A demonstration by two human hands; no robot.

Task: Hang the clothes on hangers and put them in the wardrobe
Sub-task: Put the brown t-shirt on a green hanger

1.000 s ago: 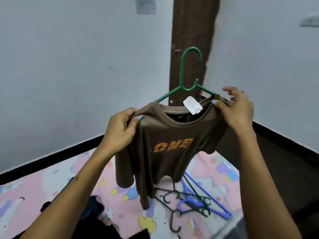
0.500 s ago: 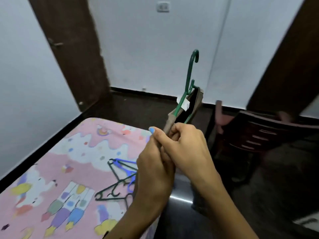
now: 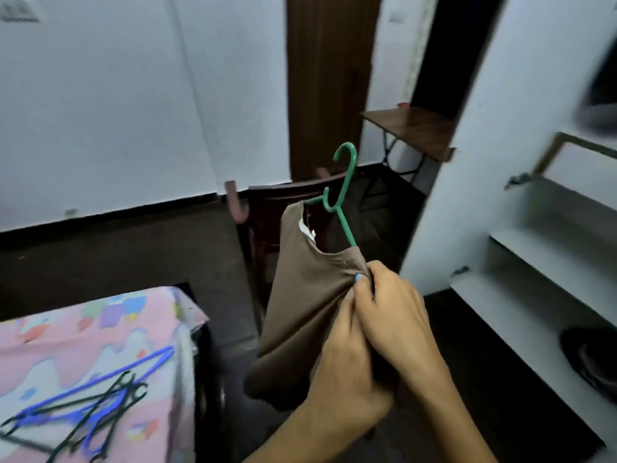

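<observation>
Left hand [image 3: 347, 372] and right hand [image 3: 394, 315] both gripping bunched brown shirt [image 3: 307, 302] on green hanger [image 3: 340, 195], held at centre. Wardrobe [image 3: 541, 248] at 3 o'clock. Spare hangers [image 3: 83, 409] on bed [image 3: 83, 335] at 8 o'clock.

There are two hands, the left hand [image 3: 347, 372] and the right hand [image 3: 394, 315], one brown shirt [image 3: 300, 295], one green hanger [image 3: 342, 192], one chair [image 3: 277, 208], one small table [image 3: 414, 128], and a pile of spare hangers [image 3: 83, 406] too tangled to count.
</observation>
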